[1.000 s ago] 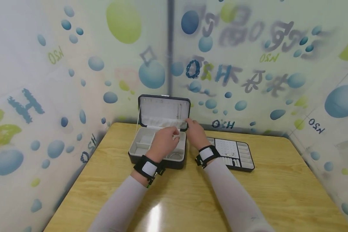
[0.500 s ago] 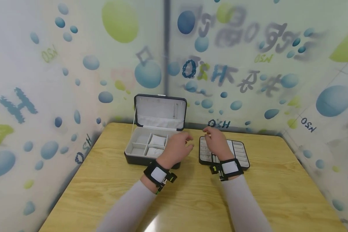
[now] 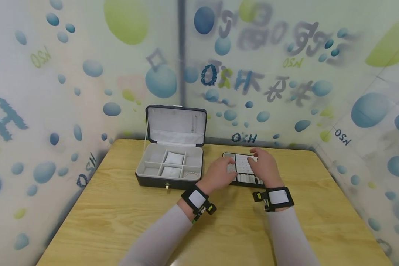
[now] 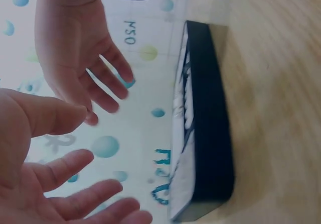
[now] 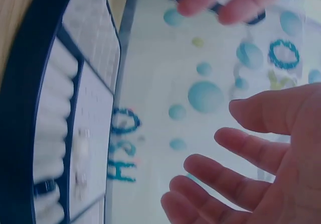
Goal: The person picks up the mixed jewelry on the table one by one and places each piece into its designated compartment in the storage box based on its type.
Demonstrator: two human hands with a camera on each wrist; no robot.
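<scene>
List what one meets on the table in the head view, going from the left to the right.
Open jewelry box → left hand → insert tray → right hand. Both hands hover over the tray with their fingers spread; the wrist views show that they hold nothing.

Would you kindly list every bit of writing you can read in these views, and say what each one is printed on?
"OSH", dark blue, on the wall covering behind the tray.
"OSH", blue, on the left wall, running slantwise.
"H", large and blue, on the left wall.
"NSO" as it reads, looking mirrored, on the right wall; again, green, upper left.
The large grey characters are too blurred to read.
No legible writing on the jewellery box.
</scene>
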